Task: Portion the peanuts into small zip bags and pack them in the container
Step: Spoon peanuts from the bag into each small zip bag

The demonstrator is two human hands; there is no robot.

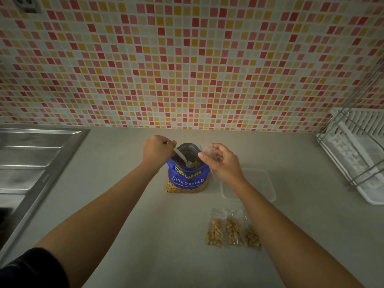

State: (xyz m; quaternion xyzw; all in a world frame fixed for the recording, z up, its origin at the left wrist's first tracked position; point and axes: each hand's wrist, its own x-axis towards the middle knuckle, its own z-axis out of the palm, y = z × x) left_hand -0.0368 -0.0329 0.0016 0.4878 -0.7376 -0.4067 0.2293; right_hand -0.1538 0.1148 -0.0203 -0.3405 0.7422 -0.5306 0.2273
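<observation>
Both hands work at the mouth of the peanut bag (188,175) in the middle of the frame. My left hand (158,150) is curled around the handle of a white spoon (181,155) whose bowl dips among the peanuts (192,164) inside the open top. My right hand (221,163) pinches an empty small zip bag (207,149) by its upper edge, just beside the peanut bag's rim.

The small bag is thin, clear and limp, so I judge it will sag and slip unless I grip it at the stiffer zip strip and keep the mouth spread. The blue peanut bag stands upright on the countertop (145,225); it looks well filled and heavy enough to stand by itself, though its soft sides could tip if the spoon drags.

Just right of centre, partly behind my right forearm, sits a clear plastic container (264,183), and I see nothing in it. Lower down, right of centre, three filled zip bags (233,230) lie side by side on the countertop, each with a small heap of peanuts. I cannot tell whether they are sealed.

At the left edge is a steel sink (31,154); at the right edge, a white dish rack (357,150).
</observation>
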